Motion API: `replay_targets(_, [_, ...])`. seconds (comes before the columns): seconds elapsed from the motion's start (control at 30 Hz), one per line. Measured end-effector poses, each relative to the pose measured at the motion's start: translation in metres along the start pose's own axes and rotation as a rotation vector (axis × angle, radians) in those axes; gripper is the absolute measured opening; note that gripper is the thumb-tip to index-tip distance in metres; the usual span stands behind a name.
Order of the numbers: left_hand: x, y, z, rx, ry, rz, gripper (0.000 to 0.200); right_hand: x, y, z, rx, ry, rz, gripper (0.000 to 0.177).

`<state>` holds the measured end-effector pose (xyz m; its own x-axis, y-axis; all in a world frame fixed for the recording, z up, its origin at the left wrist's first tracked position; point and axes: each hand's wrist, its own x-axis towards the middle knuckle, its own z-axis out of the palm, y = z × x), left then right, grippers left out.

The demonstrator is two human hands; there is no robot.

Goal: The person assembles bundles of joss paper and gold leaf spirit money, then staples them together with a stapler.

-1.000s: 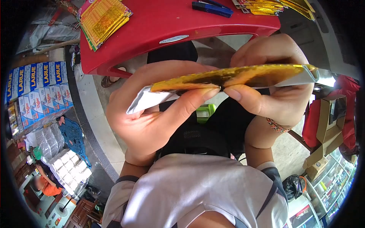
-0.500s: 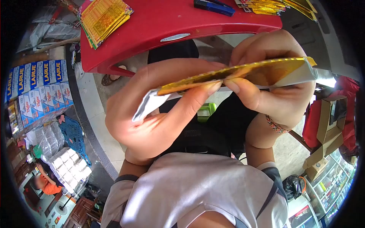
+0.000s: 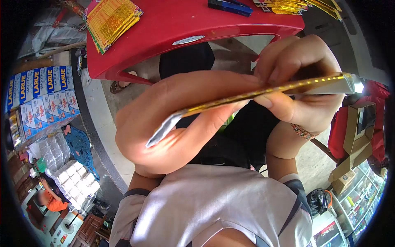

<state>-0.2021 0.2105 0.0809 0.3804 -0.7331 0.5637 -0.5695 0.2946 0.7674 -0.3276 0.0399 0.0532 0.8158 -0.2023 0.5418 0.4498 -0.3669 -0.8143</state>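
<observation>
A thin sheet of gold foil paper (image 3: 226, 100) with white folded ends runs edge-on between my hands above my lap. My left hand (image 3: 154, 99) is closed around its left part, thumb below and fingers above. At the other side, my right hand (image 3: 306, 61) pinches the sheet near its middle, with thumb under the edge and fingers bent over it. The white right end (image 3: 343, 85) sticks out past my right fingers. Seen nearly on edge, the sheet's faces are mostly hidden.
On the red table (image 3: 164, 24) lie a stack of gold-printed papers (image 3: 111, 24), a dark blue stapler-like tool (image 3: 230, 7) and more gold papers (image 3: 284, 6). Beer cartons (image 3: 41, 99) stand left. An open cardboard box (image 3: 358, 131) is at right. A person in orange (image 3: 55, 201) is far left.
The sheet has tilted more edge-on, showing less of its gold face. My right hand has shifted slightly right, and its fingers have curled further over the top edge.
</observation>
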Motion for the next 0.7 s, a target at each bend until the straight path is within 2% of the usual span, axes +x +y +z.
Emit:
replay_targets(0.07, [0.004,0.0,-0.011,0.036,-0.202,-0.046,0.022,0.002,-0.004,0.005,0.05,0.048,-0.087,0.031])
replay_targets(0.1, [0.002,-0.001,-0.008,0.036,-0.203,-0.047,0.022,0.003,-0.003,0.001,0.051,0.048,-0.087,0.031])
replay_targets(0.17, [-0.002,-0.002,-0.002,0.009,-0.075,-0.004,0.021,0.003,0.001,-0.009,0.045,-0.13,-0.029,0.032])
replay_targets(0.3, [0.004,-0.002,-0.008,0.069,-0.185,0.058,0.02,0.002,0.005,-0.009,0.032,-0.131,-0.08,0.031])
replay_targets(0.37, [0.005,-0.002,-0.009,-0.048,-0.215,-0.061,0.019,-0.002,0.011,-0.005,0.036,-0.017,-0.198,0.035])
replay_targets(0.4, [0.003,0.001,-0.01,-0.048,-0.214,-0.059,0.019,-0.001,0.008,0.001,0.035,-0.017,-0.199,0.035])
replay_targets(0.47, [-0.001,0.008,-0.011,-0.222,-0.153,-0.314,0.025,0.002,-0.003,0.017,0.185,0.259,-0.06,0.04])
replay_targets(0.5, [-0.003,0.006,-0.005,-0.222,-0.151,-0.309,0.025,0.0,-0.005,0.016,0.139,0.26,-0.014,0.046])
replay_targets(0.57, [-0.01,-0.002,0.009,-0.345,0.124,-0.295,0.038,0.001,-0.008,0.021,0.073,0.308,0.024,0.047])
replay_targets(0.6, [-0.01,-0.005,0.009,-0.345,0.125,-0.289,0.038,0.001,-0.009,0.024,0.009,0.358,0.066,0.048])
replay_targets(0.7, [-0.01,-0.013,0.005,-0.255,0.076,-0.247,0.054,0.002,-0.012,0.023,0.039,0.343,0.1,0.049])
